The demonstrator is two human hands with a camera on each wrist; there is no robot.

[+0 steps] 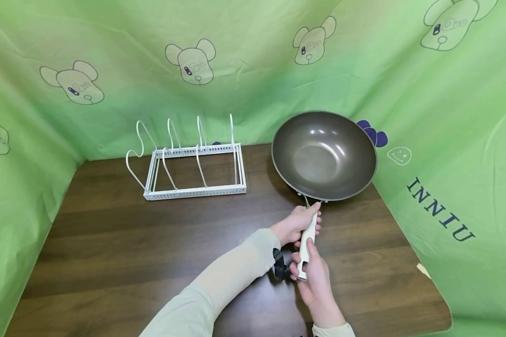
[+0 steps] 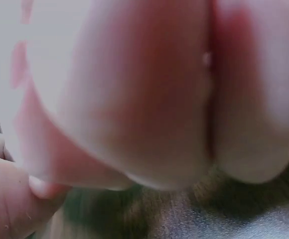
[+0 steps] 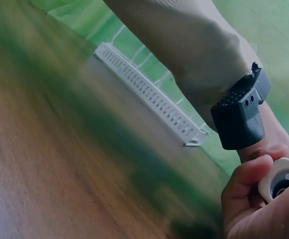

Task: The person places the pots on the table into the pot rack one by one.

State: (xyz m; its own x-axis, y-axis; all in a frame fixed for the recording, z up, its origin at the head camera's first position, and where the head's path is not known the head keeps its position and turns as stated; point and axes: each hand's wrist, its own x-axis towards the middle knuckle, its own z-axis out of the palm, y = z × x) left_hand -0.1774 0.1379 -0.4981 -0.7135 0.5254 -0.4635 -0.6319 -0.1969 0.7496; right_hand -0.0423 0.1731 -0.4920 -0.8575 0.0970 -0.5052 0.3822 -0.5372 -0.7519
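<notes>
- The pan [image 1: 320, 164] is at the far right corner of the tabletop [image 1: 122, 252], hollow side up, its handle [image 1: 304, 252] pointing toward the near edge; I cannot tell whether its base touches the wood.
- The left hand [image 1: 297, 224] grips the handle close to the bowl, fingers curled around it; this is probably the better spot for bearing weight.
- The right hand [image 1: 314, 271] wraps the handle's end, thumb along the top; it likely serves best for steering and for resisting twist.
- The heavy part seems to lie beyond both hands, so a firm, even hold should prevent tipping.
- The black wrist camera [image 1: 280, 267] is just beside the right hand's fingers; leaving them room would avoid a knock.
- The white rack [image 1: 195, 192] stands near the far edge, left of the pan; its upright wires deserve clearance from the wide rim.
</notes>
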